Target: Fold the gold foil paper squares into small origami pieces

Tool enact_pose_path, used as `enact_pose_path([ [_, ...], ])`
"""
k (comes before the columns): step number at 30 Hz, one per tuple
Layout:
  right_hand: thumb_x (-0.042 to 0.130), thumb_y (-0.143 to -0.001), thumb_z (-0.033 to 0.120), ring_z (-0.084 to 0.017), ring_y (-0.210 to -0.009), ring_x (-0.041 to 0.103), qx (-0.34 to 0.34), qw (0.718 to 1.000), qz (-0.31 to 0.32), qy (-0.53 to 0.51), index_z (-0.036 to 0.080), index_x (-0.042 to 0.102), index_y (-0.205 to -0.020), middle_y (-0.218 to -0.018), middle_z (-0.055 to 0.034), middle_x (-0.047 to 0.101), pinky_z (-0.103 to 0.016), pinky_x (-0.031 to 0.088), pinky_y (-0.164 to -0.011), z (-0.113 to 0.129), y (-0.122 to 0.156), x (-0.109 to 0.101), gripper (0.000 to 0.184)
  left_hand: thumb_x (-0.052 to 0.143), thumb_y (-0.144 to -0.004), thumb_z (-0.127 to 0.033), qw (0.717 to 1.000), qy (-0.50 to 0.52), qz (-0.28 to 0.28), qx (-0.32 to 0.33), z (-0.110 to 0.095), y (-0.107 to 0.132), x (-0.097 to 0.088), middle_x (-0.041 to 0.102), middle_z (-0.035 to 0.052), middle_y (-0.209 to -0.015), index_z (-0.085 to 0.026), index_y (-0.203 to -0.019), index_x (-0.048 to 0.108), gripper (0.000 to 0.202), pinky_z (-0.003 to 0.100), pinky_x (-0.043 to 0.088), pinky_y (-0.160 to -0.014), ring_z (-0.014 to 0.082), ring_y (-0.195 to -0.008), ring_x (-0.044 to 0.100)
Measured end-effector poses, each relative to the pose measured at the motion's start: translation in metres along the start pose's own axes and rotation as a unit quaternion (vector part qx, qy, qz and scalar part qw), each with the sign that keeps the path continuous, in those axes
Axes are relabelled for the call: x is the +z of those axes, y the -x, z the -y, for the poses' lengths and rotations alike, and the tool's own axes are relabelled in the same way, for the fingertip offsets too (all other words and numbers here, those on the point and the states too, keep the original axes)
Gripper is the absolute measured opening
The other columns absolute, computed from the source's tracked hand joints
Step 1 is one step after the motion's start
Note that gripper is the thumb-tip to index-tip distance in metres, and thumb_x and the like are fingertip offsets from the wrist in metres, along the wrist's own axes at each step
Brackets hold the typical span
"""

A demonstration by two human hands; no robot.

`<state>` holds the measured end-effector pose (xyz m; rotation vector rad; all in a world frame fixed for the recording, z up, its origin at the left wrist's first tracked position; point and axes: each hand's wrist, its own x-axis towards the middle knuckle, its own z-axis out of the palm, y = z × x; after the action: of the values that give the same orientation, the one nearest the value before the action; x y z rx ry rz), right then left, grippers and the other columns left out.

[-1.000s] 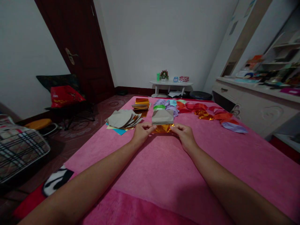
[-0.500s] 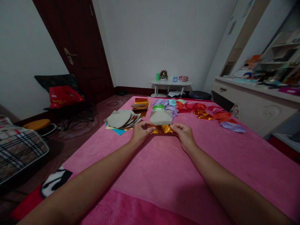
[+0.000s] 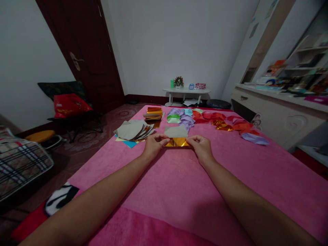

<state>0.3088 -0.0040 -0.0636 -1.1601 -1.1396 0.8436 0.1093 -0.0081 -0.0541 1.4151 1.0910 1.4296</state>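
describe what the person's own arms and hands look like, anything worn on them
The bare left forearm and bare right forearm taper towards slim wrists, with no sleeve, watch, bracelet or cable in sight. The ungloved left hand and ungloved right hand show no ring; nail details are too small to tell.

- The sole view looks from the wearer's head, forward and down along the bed (image 3: 179, 184).
- The left hand (image 3: 154, 146) and right hand (image 3: 202, 147) show just below mid-frame, fairly near, seen from behind.
- Well beyond them, it faces the wall (image 3: 179, 44).
- Its wide sweep takes in the door (image 3: 82, 41) at left and the cabinet (image 3: 274, 112) at right.
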Motion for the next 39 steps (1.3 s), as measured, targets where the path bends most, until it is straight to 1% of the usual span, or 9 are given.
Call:
enact_pose_path([
  [4,0.072,-0.06,0.034,-0.013,-0.053,0.054,-0.008,1.0,0.0,0.011,0.016,0.066,-0.061,-0.058,-0.0003,0.064,-0.024,0.04,-0.052,0.001,0.001,0.0,0.02,0.077,-0.061,-0.033,1.0,-0.006,0.001,0.004,0.002,-0.001,-0.001,0.062,0.0004,-0.056,-0.011,-0.065,0.069,0.024,0.02,0.039,-0.048,0.0078,-0.048,0.05],
  [8,0.071,-0.06,0.034,-0.013,-0.053,0.054,-0.01,1.0,0.0,0.022,0.015,0.066,-0.062,-0.057,-0.0001,0.064,-0.024,0.04,-0.052,0.001,0.001,0.0,0.019,0.077,-0.061,-0.035,1.0,-0.009,0.004,0.009,0.003,-0.002,-0.002,0.061,0.0002,-0.058,-0.011,-0.062,0.067,0.025,0.019,0.04,-0.048,0.0079,-0.049,0.05],
  [16,0.069,-0.061,0.036,-0.015,-0.055,0.057,-0.015,0.998,0.007,0.063,0.017,0.065,-0.062,-0.061,-0.002,0.066,-0.025,0.042,-0.053,0.0,0.001,-0.001,0.02,0.075,-0.063,-0.033,1.0,-0.024,-0.002,0.0,0.005,-0.002,-0.002,0.062,0.0013,-0.057,-0.01,-0.067,0.068,0.025,0.02,0.04,-0.048,0.0078,-0.047,0.049],
  [21,0.07,-0.057,0.032,-0.016,-0.055,0.057,-0.023,0.992,0.007,0.12,0.019,0.061,-0.056,-0.058,-0.0012,0.065,-0.024,0.042,-0.051,-0.001,0.001,-0.002,0.016,0.074,-0.063,-0.031,0.998,-0.053,-0.012,0.009,0.009,-0.002,-0.002,0.063,0.0014,-0.06,-0.011,-0.072,0.067,0.023,0.02,0.039,-0.048,0.0083,-0.048,0.051],
  [27,0.065,-0.055,0.024,-0.014,-0.052,0.054,-0.037,0.984,0.013,0.176,0.021,0.06,-0.062,-0.056,0.0017,0.062,-0.023,0.038,-0.05,0.0,0.001,0.0,0.009,0.07,-0.066,-0.028,0.993,-0.121,-0.008,0.016,0.012,-0.003,-0.002,0.063,0.0012,-0.058,-0.012,-0.071,0.069,0.018,0.02,0.037,-0.047,0.0099,-0.049,0.052],
  [30,0.062,-0.056,0.022,-0.013,-0.05,0.052,-0.036,0.981,0.035,0.188,0.02,0.059,-0.065,-0.055,0.0027,0.059,-0.023,0.037,-0.048,0.006,0.003,-0.001,0.009,0.067,-0.067,-0.027,0.989,-0.146,0.0,0.018,0.006,0.001,-0.001,0.06,0.0004,-0.056,-0.012,-0.072,0.07,0.016,0.02,0.036,-0.047,0.0101,-0.048,0.051],
  [33,0.061,-0.056,0.021,-0.013,-0.047,0.05,-0.021,0.979,0.075,0.189,0.019,0.06,-0.067,-0.052,0.0029,0.057,-0.023,0.036,-0.045,0.013,0.009,-0.008,0.011,0.065,-0.069,-0.024,0.986,-0.164,0.02,0.022,-0.002,0.009,-0.001,0.06,0.0005,-0.056,-0.012,-0.073,0.071,0.014,0.02,0.036,-0.047,0.0101,-0.049,0.05],
  [36,0.06,-0.056,0.021,-0.012,-0.046,0.048,-0.011,0.972,0.115,0.203,0.017,0.063,-0.063,-0.05,0.0023,0.055,-0.022,0.034,-0.044,0.019,0.017,-0.019,0.008,0.062,-0.071,-0.023,0.978,-0.195,0.066,0.031,-0.003,0.018,0.001,0.062,0.0008,-0.059,-0.014,-0.076,0.071,0.013,0.02,0.036,-0.048,0.0106,-0.052,0.052],
  [39,0.054,-0.061,0.019,-0.012,-0.048,0.048,-0.033,0.954,0.16,0.253,0.018,0.067,-0.063,-0.052,0.001,0.056,-0.022,0.032,-0.045,0.022,0.023,-0.027,0.013,0.06,-0.073,-0.021,0.96,-0.255,0.11,0.036,0.003,0.022,0.003,0.06,0.0001,-0.057,-0.016,-0.077,0.071,0.013,0.02,0.032,-0.047,0.0105,-0.05,0.05],
])
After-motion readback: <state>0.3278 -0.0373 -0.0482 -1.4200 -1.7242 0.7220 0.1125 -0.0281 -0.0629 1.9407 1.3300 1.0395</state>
